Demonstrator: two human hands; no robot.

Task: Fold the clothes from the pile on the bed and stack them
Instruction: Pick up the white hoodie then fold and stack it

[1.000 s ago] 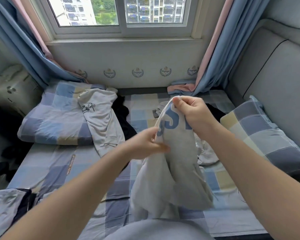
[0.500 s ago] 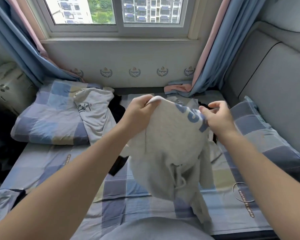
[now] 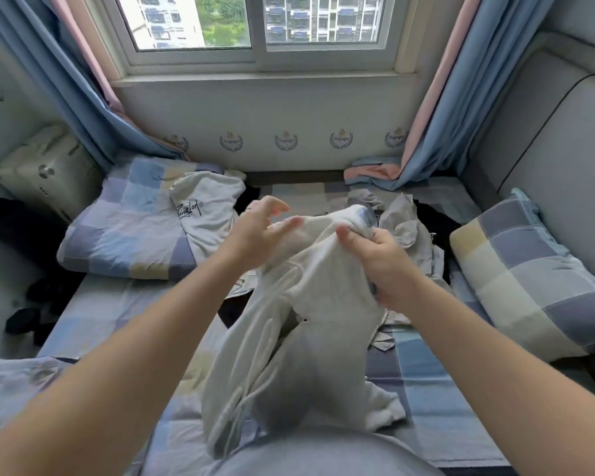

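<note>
Head view: my right hand grips the grey garment by a bunched fold at centre. The rest hangs to the bed, and the pile lies at 1 o'clock. My left hand is spread, holding nothing. I'd retake an edge and shake it flat. Half a second ago the left was pinching it.

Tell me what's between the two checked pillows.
Head view: a white printed shirt, the left hand, the right hand gripping the grey garment, and the clothes pile.
</note>
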